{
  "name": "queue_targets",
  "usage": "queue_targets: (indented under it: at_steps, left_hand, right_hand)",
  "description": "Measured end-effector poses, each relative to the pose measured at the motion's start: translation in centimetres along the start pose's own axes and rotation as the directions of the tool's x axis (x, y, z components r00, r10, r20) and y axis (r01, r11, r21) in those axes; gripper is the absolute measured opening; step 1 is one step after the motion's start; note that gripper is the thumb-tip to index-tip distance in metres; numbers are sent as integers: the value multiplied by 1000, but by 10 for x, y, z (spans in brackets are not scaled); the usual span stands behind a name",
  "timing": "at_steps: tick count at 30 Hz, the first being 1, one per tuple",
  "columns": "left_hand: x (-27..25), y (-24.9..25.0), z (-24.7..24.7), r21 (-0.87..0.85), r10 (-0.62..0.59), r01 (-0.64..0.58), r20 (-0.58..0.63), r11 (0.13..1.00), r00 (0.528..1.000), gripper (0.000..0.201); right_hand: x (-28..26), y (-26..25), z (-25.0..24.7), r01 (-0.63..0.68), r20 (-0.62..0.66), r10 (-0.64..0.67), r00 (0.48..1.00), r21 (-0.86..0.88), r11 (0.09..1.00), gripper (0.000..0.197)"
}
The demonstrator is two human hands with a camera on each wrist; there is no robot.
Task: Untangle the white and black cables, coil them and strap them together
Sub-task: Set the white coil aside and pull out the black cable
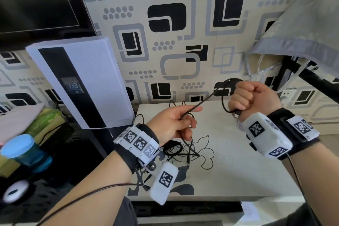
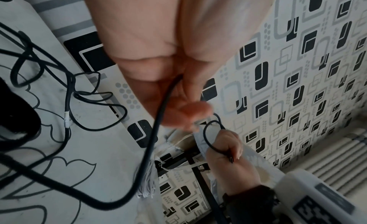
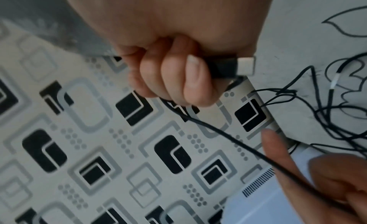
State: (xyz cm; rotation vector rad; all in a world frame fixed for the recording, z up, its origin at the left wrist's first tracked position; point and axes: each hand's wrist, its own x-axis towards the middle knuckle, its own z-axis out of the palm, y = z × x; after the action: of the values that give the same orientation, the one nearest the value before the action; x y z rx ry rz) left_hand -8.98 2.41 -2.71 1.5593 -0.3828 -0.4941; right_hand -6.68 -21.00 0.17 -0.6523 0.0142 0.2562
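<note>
My right hand (image 1: 240, 99) is a raised fist that grips loops of the black cable (image 1: 203, 102). The cable's USB plug (image 3: 234, 67) sticks out below the curled fingers (image 3: 190, 86). From the fist the cable runs taut down to my left hand (image 1: 192, 115), which pinches it between thumb and fingers. Below that hand the rest of the black cable lies in a loose tangle (image 1: 185, 150) on the table (image 1: 238, 167). White coiled strands (image 2: 147, 178) show past the table edge in the left wrist view.
A white appliance with a dark display strip (image 1: 82, 79) leans at the table's left, under a dark monitor (image 1: 36, 0). A blue-lidded cup (image 1: 23, 150) and clutter sit lower left. Grey cloth (image 1: 302, 29) hangs over a black frame at right. Patterned wallpaper is behind.
</note>
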Motion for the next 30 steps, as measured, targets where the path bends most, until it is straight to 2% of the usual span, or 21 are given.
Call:
queue_targets:
  at_steps: [2, 4, 7, 10, 13, 16, 20, 24, 27, 30]
  left_hand:
    - [1, 0, 4, -35, 8, -9, -24, 999, 1000, 43]
    - [3, -2, 8, 5, 33, -32, -53, 999, 998, 42]
    - [6, -6, 16, 172, 80, -65, -82, 983, 993, 42]
    - [5, -11, 28, 308, 77, -54, -64, 950, 995, 48]
    - [3, -13, 39, 452, 62, -46, -22, 891, 998, 56]
    - [6, -12, 44, 621, 35, -15, -20, 783, 999, 59]
    - [10, -9, 48, 694, 8, 18, -34, 720, 999, 61]
    - [8, -13, 58, 725, -8, -8, 19, 689, 1000, 64]
    - [7, -15, 58, 750, 7, -32, 36, 660, 999, 62]
    - [5, -12, 58, 735, 30, -50, 41, 676, 999, 59]
  right_hand:
    - [1, -5, -5, 23, -9, -22, 1000, 92, 996, 21]
    - [1, -6, -7, 46, -20, -43, 999, 160, 986, 21]
    - [2, -4, -9, 68, -5, -69, 998, 221, 973, 22]
    - [2, -5, -10, 89, -29, -85, 996, 260, 961, 26]
    - [2, -3, -8, 101, -31, -97, 995, 315, 944, 22]
    - [0, -2, -4, 89, 4, -98, 995, 382, 920, 19]
    - [-2, -4, 0, 91, 10, -108, 994, 473, 877, 20]
    - [2, -3, -2, 141, -46, -134, 990, 437, 889, 28]
    - [6, -1, -3, 166, -38, -165, 986, 400, 901, 36]
    - [7, 1, -2, 219, -47, -215, 975, 293, 931, 37]
